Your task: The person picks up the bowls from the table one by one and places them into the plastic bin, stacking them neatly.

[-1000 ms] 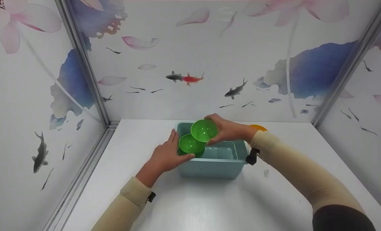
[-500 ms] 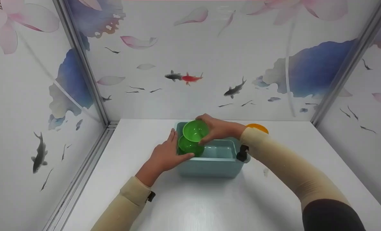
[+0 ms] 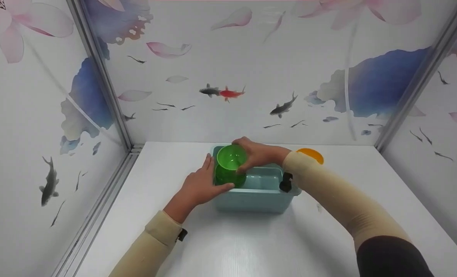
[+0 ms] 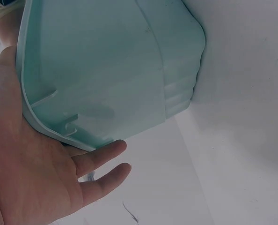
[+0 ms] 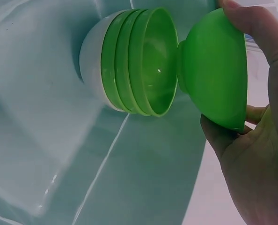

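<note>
My right hand [image 3: 258, 152] holds a bright green bowl [image 3: 229, 157] by its rim, with the thumb on one side and fingers on the other. Below it, inside the left end of a light blue-green plastic bin [image 3: 251, 202], stands a nested stack of bowls [image 3: 231, 179]. The right wrist view shows green bowls [image 5: 155, 70] nested in a white bowl [image 5: 92, 61]. There the held bowl's foot is right at the top bowl's opening. My left hand [image 3: 197, 186] rests on the bin's near left corner, thumb along the front rim and fingers extended along the side.
An orange rounded object [image 3: 312, 154], partly hidden by the right sleeve, is behind the bin's right side. The bin stands on a white table [image 3: 228, 246] close to the printed back wall [image 3: 228, 123]. Side walls with metal frame edges flank the table.
My right hand has brought the green bowl left until it is over the stack, covering the top bowl's opening in the head view. My left hand has stayed on the bin's corner.
</note>
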`<state>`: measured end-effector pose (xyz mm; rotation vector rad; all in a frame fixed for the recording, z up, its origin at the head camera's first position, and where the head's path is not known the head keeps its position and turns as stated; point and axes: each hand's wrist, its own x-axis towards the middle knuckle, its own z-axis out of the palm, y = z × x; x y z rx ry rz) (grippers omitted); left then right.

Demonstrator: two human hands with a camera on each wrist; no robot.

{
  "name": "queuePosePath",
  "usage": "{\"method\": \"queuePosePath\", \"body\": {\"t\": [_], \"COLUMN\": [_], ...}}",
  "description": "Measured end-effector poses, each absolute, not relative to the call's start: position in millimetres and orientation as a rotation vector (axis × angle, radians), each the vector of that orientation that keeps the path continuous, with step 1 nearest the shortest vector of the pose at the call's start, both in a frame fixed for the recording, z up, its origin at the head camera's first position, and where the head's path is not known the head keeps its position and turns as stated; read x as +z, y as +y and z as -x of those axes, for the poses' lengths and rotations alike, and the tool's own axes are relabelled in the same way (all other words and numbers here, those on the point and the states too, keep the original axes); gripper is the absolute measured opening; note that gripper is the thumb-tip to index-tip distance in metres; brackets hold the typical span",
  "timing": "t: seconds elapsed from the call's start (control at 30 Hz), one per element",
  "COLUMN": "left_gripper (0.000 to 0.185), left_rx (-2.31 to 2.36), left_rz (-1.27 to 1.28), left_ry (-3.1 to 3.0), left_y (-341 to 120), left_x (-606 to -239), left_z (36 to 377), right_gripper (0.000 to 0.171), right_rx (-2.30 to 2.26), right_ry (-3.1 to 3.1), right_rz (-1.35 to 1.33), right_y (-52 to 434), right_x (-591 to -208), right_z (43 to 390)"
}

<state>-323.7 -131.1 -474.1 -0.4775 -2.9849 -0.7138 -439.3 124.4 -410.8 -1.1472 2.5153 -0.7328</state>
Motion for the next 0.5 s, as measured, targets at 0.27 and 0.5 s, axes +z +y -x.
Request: {"method": "queuePosePath", "body": {"t": [0.27, 0.5], "left_gripper": [0.133, 0.133], "left_rx": [-0.692, -0.716], "left_rz": [0.477, 0.470], "left_ry": [-2.991, -2.992], "left_y": [-130.0, -130.4], "left_x": [-474.9, -473.4], "left_z": [324.9, 324.3], "right_gripper": [0.110, 0.109], "right_rx": [-0.711, -0.641], "right_ry": [2.503, 2.518], "right_rz": [1.127, 1.136], "right_y": [122.1, 120.7], "right_x": [-415.2, -420.0], "right_z": [445.4, 452.0]}}
